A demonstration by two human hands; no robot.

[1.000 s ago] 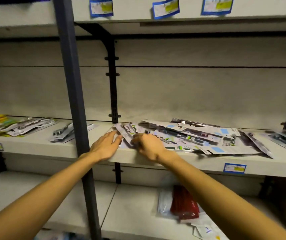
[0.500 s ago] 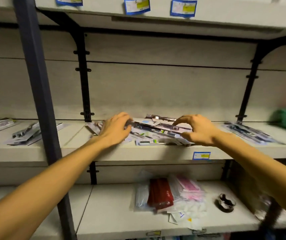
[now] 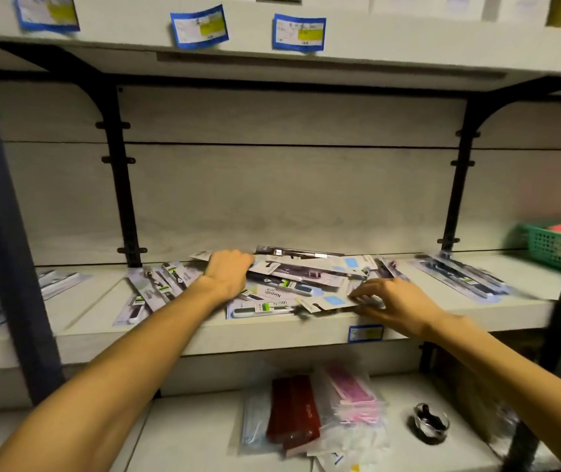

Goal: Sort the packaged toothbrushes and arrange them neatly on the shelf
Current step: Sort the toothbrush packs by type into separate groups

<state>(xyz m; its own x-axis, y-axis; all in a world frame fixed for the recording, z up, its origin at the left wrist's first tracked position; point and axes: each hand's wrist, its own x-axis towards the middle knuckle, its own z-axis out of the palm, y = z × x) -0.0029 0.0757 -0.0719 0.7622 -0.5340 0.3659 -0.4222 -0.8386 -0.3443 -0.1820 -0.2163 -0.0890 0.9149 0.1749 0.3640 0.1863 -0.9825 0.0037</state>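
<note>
A loose pile of packaged toothbrushes (image 3: 292, 284) lies across the middle of the grey shelf (image 3: 265, 335). My left hand (image 3: 228, 272) lies on the pile's back left part, its fingers curled over the top packs. My right hand (image 3: 394, 301) is at the pile's front right and pinches a white pack with a light blue patch (image 3: 335, 301) near the shelf's front edge. A few more packs (image 3: 156, 287) fan out to the left of the pile. Another small set of packs (image 3: 459, 277) lies to the right.
A dark upright post (image 3: 0, 233) stands in front at the left. A green basket (image 3: 551, 243) sits at the far right of the shelf. On the lower shelf lie red packs (image 3: 292, 413), pink packs (image 3: 350, 396) and a small dark bowl (image 3: 428, 424). Blue price labels (image 3: 299, 32) hang above.
My view has swung to the right and closer. My left hand moved further back over the pile. My right hand came forward and took a blue-patched pack at the front edge.
</note>
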